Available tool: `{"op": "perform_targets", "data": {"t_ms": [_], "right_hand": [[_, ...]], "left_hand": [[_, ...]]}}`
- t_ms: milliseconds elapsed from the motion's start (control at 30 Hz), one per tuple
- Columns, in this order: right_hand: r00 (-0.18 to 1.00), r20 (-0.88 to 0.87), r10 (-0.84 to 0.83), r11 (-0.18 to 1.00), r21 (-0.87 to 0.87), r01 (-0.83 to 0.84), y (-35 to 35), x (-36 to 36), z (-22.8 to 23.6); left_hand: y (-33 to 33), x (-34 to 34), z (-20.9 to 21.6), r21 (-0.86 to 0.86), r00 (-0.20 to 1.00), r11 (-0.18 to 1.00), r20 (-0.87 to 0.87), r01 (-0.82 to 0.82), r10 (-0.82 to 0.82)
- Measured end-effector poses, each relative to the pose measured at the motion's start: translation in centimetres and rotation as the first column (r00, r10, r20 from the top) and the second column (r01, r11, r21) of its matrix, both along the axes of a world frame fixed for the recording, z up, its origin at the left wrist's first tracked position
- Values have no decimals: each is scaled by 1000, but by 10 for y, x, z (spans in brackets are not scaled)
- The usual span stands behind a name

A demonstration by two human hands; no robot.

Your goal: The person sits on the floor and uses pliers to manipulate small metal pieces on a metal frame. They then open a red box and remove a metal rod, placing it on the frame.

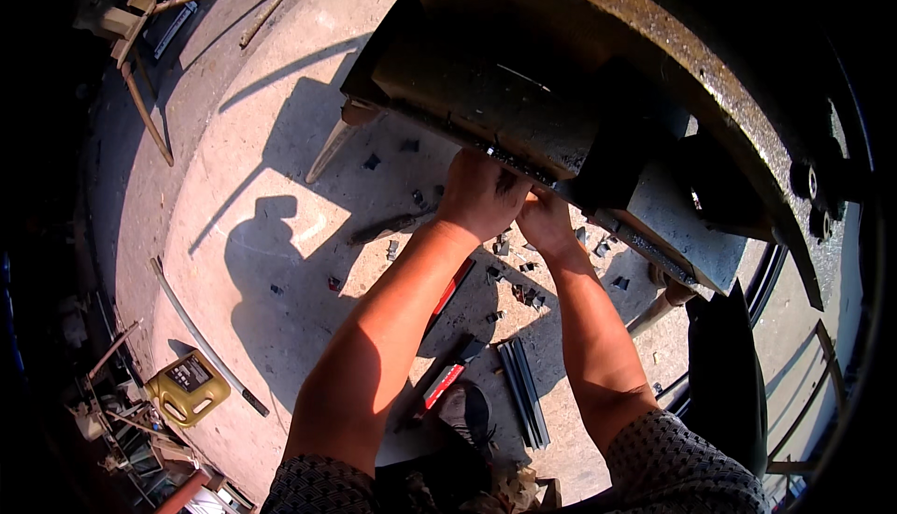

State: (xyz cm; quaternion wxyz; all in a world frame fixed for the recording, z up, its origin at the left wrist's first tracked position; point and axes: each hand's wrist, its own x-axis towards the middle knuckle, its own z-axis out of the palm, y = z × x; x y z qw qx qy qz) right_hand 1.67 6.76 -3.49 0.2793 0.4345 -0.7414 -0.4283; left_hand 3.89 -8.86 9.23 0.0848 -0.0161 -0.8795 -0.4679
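Note:
Both my hands are at the front lower edge of a dark, worn metal machine. My left hand is curled against that edge with the back of the hand up and a dark smudge near the knuckles. Close to its right, my right hand is also curled, slightly lower. The machine's edge and the hands themselves hide most of the fingertips, so whatever they hold does not show. Small dark cut pieces lie scattered on the floor below.
A thick curved metal frame arches over the machine at the right. Long dark strips and a red-and-black bar lie near my shoe. At the left are an olive canister, a grey tube and a metal stand.

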Motion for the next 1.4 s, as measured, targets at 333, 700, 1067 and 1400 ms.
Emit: {"op": "perform_targets", "data": {"t_ms": [333, 700, 1067, 1400], "right_hand": [[534, 762, 367, 441, -648, 621, 14, -6, -3], [591, 739, 324, 501, -663, 556, 15, -41, 74], [642, 730, 234, 522, -652, 550, 39, -32, 98], [647, 726, 232, 515, -656, 551, 43, -33, 100]], "left_hand": [[-4, -1, 10, 122, 982, 992, -187, 12, 12], [-14, -2, 21, -3, 976, 1000, -215, 27, -27], [-6, -5, 23, 5, 962, 998, -264, -68, 66], [-4, -5, 28, -73, 933, 995, -357, -73, 42]]}}
